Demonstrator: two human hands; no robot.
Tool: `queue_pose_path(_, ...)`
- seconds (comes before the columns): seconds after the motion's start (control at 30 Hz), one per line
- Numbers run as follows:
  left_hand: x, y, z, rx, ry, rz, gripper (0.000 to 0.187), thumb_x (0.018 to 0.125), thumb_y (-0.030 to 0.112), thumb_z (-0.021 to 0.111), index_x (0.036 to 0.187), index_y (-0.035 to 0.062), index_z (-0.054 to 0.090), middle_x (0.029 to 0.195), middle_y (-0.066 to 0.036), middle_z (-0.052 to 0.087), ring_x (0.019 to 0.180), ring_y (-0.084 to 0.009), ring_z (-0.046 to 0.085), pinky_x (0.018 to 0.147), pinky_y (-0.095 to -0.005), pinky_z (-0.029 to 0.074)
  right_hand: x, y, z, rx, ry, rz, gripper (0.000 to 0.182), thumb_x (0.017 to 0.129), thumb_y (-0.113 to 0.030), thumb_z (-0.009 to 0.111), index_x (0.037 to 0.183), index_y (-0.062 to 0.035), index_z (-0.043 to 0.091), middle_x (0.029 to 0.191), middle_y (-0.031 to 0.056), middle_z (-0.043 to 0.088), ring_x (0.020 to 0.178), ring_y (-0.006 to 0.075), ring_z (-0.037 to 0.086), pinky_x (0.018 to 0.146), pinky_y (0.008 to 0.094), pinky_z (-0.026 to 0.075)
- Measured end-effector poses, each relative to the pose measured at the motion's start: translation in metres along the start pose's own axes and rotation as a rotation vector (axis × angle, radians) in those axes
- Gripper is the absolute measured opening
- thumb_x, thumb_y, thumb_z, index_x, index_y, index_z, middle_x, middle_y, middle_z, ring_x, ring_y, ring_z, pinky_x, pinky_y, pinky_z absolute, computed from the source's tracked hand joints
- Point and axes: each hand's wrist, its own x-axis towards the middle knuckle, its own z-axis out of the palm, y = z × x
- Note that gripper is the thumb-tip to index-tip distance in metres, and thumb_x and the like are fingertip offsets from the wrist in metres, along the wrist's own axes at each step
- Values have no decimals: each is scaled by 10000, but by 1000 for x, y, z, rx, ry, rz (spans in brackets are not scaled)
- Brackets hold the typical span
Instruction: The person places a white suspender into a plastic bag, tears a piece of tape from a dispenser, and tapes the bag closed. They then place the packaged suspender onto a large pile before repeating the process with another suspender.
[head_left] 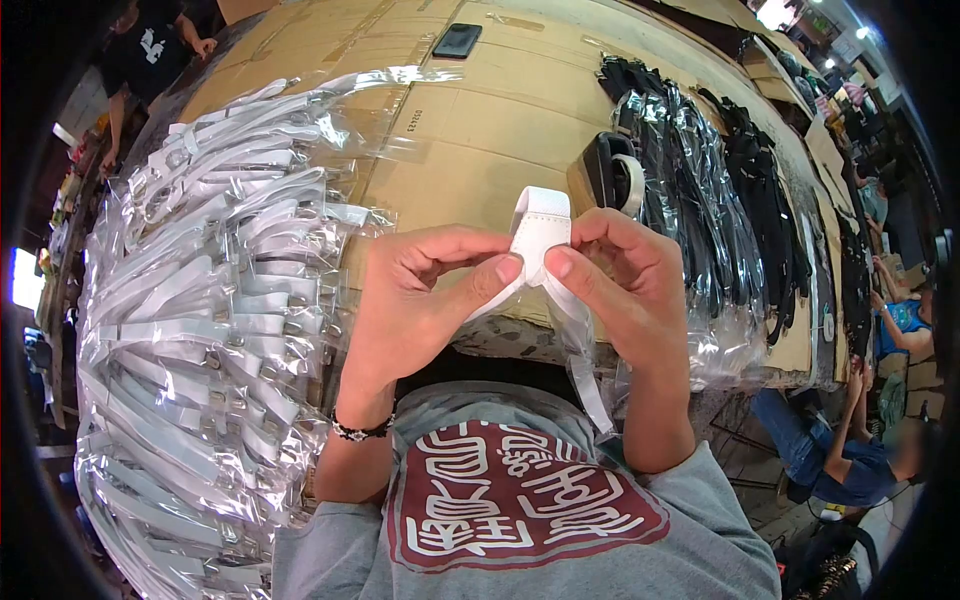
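Note:
A white strap (541,240) with a stitched, looped end is held up in front of my chest. My left hand (420,290) pinches its left edge between thumb and fingers. On the opposite edge, my right hand (628,285) is closed with the thumb pressed on the front. Below the hands the strap parts into two bands, and one tail hangs down past my right wrist. Clear plastic seems to cover part of that tail. Beside my left hand lies a large heap of white straps (210,320) in clear plastic sleeves.
Cardboard (470,130) covers the table, with a phone (457,40) at its far side. A black tape dispenser (603,170) stands beyond my right hand, near bundles of black straps (690,190) in plastic. Other people are at the far left and at the right (850,460).

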Motion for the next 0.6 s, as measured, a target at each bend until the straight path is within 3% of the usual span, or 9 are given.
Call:
queue_pose_path(0.23,-1,2,3,-165,7,-22,207,953,40,680,1136,-55,698,1061,-107,737,940,-109,659,867,-270,523,-2,-2,1,106,75,-13,129,887,-63,757,949,31,692,869,6,669,780,57,567,723,216,453)
queue_pose_path(0.43,-3,-3,-14,-60,-41,-67,126,945,26,689,1042,-53,702,998,-82,733,881,-87,643,803,-249,512,-2,-6,1,141,86,-16,141,887,-51,759,961,44,686,896,6,667,808,54,570,742,208,446)
queue_pose_path(0.6,-5,-8,-14,-65,41,-38,125,934,30,709,1024,-56,721,921,-67,737,805,-77,640,733,-225,509,-2,-4,0,116,74,-11,133,889,-50,755,957,42,687,884,10,669,805,58,569,741,209,445)
